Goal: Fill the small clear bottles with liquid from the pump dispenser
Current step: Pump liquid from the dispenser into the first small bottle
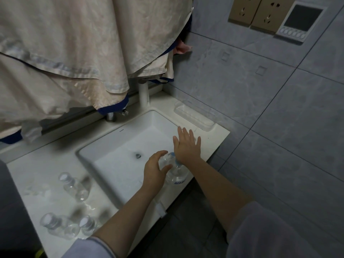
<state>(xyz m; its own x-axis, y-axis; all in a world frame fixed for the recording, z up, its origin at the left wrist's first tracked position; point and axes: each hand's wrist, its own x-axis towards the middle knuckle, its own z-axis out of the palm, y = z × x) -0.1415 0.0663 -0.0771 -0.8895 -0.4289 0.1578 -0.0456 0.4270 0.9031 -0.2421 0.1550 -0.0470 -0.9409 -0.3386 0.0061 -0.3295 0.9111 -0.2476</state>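
White stone counter (55, 183) ringed the sink (119, 146) below grey wall tiles (260, 127); her left hand (155, 168) gripped a small bottle (164, 162) by the pump dispenser (176, 173), right hand (187, 146) spread flat.

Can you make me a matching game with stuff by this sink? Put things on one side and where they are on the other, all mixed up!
Things:
1. round dark drain
2. small clear plastic bottle
3. clear plastic tray
4. beige hanging cloth

Places:
A. on the counter beside the grey tiled wall
B. in the bottom of the white sink
C. above the tap
D. in the left hand

Pairs: 1-B, 2-D, 3-A, 4-C
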